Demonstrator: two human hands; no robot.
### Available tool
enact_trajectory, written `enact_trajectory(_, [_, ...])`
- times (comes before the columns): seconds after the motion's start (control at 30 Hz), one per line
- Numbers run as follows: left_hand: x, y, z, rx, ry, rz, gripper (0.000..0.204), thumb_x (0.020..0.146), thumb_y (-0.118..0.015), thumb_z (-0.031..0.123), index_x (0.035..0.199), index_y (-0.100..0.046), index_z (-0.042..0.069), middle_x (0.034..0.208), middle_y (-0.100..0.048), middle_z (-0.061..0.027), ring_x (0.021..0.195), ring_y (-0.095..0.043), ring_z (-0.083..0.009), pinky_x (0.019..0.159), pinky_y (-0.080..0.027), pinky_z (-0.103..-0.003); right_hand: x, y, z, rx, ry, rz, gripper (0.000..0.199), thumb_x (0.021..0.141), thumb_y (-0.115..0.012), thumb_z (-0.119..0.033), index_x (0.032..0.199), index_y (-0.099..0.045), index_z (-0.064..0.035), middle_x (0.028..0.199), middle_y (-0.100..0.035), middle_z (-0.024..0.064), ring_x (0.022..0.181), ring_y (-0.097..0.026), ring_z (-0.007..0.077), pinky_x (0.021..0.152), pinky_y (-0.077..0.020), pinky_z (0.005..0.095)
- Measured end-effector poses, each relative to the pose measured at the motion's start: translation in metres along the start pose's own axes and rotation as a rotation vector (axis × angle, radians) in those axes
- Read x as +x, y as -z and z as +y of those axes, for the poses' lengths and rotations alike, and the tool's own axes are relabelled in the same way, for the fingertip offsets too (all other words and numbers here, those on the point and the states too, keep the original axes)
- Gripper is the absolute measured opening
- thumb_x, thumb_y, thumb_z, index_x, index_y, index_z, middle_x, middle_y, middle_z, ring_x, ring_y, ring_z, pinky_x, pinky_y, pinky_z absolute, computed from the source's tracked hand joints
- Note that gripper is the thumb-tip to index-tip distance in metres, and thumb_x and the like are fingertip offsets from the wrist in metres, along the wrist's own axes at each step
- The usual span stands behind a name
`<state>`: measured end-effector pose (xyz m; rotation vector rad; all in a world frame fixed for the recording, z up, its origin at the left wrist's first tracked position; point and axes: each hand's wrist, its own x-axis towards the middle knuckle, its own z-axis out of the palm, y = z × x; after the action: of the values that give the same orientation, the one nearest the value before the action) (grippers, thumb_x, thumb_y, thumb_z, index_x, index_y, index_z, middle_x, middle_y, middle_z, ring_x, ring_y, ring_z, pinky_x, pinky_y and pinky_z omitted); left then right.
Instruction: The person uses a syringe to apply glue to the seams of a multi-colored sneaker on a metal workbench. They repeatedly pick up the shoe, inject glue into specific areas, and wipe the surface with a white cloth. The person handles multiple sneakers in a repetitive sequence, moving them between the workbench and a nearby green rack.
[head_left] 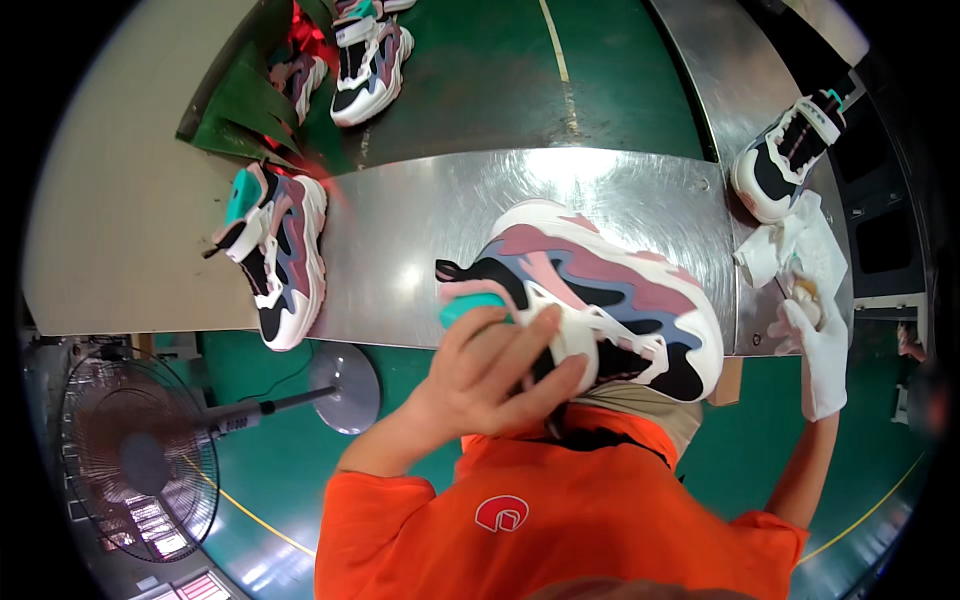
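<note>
A chunky sneaker (600,290) in white, mauve, blue and black lies on its side on the metal bench in front of me. My bare left hand (500,370) grips its white strap (575,340) near the ankle opening, beside the teal lining. Out to the right, my right hand (815,350) wears a white glove, its fingers curled around a small yellowish piece (804,293) that I cannot make out well. Against that hand lies a crumpled white cloth (800,240). Just beyond the cloth stands another sneaker (785,160).
One more sneaker (280,255) rests at the bench's left end. Across the metal bench (400,200), a green conveyor belt (480,90) carries a further sneaker (370,65). Green flaps (240,110) hang at the belt's left side. A standing fan (140,450) is at the lower left.
</note>
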<state>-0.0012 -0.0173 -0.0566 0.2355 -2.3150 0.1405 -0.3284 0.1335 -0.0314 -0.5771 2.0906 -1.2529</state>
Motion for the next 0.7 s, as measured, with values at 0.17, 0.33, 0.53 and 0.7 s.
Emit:
enact_trajectory(0.17, [0.003, -0.006, 0.004, -0.001, 0.113, -0.029, 0.018, 0.087, -0.054, 0.017, 0.103, -0.061, 0.016, 0.108, -0.065, -0.0023, 0.103, -0.063, -0.0176, 0.094, -0.043, -0.036, -0.014, -0.006, -0.041, -0.145, 0.020, -0.196, 0.026, 0.087, -0.063, -0.018, 0.101, -0.060, 0.0040, 0.058, -0.055, 0.0018, 0.042, -0.051, 0.0107, 0.051, -0.0406, 0.0180])
enact_trajectory(0.33, [0.011, -0.004, 0.005, -0.071, 0.162, -0.077, 0.015, 0.088, -0.059, 0.017, 0.103, -0.060, 0.019, 0.109, -0.066, -0.0021, 0.107, -0.062, -0.0194, 0.087, -0.043, -0.032, -0.009, -0.029, -0.035, 0.330, 0.282, -0.386, 0.024, 0.087, -0.061, -0.028, 0.085, -0.055, -0.0045, 0.079, -0.056, 0.0045, 0.063, -0.052, 0.0139, 0.063, -0.0405, 0.0236])
enact_trajectory(0.53, [0.015, -0.009, -0.002, -0.085, 0.139, -0.067, 0.015, 0.087, -0.060, 0.016, 0.102, -0.060, 0.019, 0.107, -0.067, -0.0020, 0.106, -0.063, -0.0191, 0.078, -0.043, -0.029, 0.002, -0.082, -0.068, 0.547, 0.124, -0.669, 0.060, 0.074, -0.069, -0.038, 0.102, -0.051, 0.0118, 0.073, -0.055, 0.0161, 0.057, -0.057, 0.0236, 0.045, -0.0512, 0.0351])
enact_trajectory(0.7, [0.015, -0.008, -0.002, -0.093, 0.148, -0.067, 0.014, 0.088, -0.059, 0.016, 0.102, -0.060, 0.018, 0.108, -0.067, -0.0019, 0.106, -0.063, -0.0190, 0.075, -0.043, -0.028, 0.011, -0.099, -0.068, 0.664, 0.021, -0.851, 0.069, 0.067, -0.076, -0.038, 0.106, -0.053, 0.0138, 0.078, -0.060, 0.0282, 0.054, -0.061, 0.0278, 0.045, -0.0552, 0.0389])
